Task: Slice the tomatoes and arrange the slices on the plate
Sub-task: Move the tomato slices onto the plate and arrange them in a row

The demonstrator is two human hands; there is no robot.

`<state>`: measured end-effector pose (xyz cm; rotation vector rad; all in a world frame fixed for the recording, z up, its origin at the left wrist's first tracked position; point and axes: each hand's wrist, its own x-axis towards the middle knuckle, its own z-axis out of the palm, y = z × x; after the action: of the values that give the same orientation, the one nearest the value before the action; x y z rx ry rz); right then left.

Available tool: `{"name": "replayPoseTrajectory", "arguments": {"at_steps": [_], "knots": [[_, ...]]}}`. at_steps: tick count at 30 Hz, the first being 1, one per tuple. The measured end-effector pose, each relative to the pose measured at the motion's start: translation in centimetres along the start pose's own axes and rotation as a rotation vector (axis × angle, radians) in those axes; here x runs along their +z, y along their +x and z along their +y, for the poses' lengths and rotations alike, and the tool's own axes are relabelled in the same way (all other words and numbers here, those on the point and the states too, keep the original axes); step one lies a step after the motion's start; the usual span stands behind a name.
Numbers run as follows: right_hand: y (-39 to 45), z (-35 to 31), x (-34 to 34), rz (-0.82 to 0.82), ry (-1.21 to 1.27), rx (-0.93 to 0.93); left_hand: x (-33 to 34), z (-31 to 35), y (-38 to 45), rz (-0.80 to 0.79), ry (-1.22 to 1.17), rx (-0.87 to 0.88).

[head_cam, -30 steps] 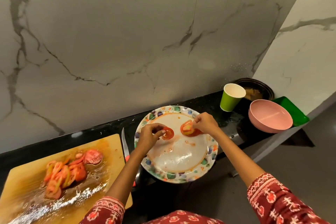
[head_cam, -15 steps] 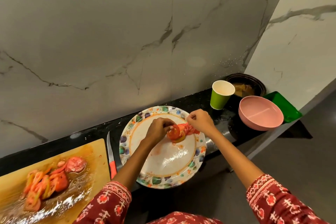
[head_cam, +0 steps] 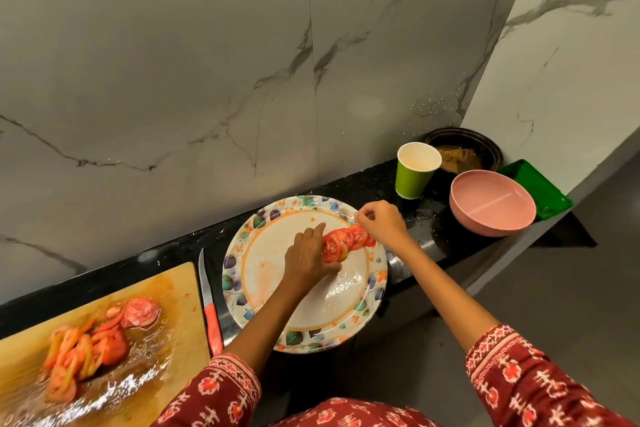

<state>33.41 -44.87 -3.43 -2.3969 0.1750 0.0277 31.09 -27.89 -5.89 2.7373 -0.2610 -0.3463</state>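
Two marble-veined wall panels [head_cam: 242, 62] meet at a corner above a narrow black counter [head_cam: 346, 187], with grey floor [head_cam: 571, 288] beyond its edge. On the counter's left end lies a wet wooden cutting board [head_cam: 166, 305] carrying a loose heap of cut tomato pieces [head_cam: 93, 340], somewhat blurred. Just beside the board's right edge a knife [head_cam: 209, 305] with a red handle lies on the counter, blade pointing toward the wall. Next comes a round plate [head_cam: 263, 288] with a leaf-patterned rim, overhanging the counter's front edge. Further right stand a green paper cup [head_cam: 414, 172], a dark pot [head_cam: 485, 152] with brown contents, a pink bowl [head_cam: 491, 204] and a green tray [head_cam: 540, 191] tucked into the corner.

A short overlapping row of tomato slices [head_cam: 346, 241] sits on the upper right part of the plate. The left hand [head_cam: 308, 256] rests over the plate with its fingers mostly extended, forefinger pointing toward the wall and thumb against the near end of the row; it touches the slices rather than gripping them. The right hand [head_cam: 381, 222] is at the far end of the row by the plate's rim, fingers curled with the fingertips pinched together; whether they nip a slice cannot be told. Both forearms emerge from red patterned sleeves [head_cam: 536, 378].
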Motion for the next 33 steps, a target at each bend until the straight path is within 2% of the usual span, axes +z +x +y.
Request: {"name": "replayPoseTrajectory", "arguments": {"at_steps": [7, 21, 30, 33], "knots": [[0.2, 0.3, -0.1, 0.037, 0.024, -0.01, -0.3, -0.8, 0.4, 0.007, -0.08, 0.017], [0.0, 0.5, 0.2, 0.139, 0.079, 0.033, -0.2, -1.5, -0.2, 0.069, -0.08, -0.012], [-2.3, -2.2, 3.6, 0.107, 0.123, -0.073, -1.3, -6.9, -4.2, 0.29, -0.246, -0.038], [-3.5, -4.7, 6.3, 0.033, 0.175, -0.161, -2.5, -10.0, -6.6, 0.345, -0.255, -0.042]]}}
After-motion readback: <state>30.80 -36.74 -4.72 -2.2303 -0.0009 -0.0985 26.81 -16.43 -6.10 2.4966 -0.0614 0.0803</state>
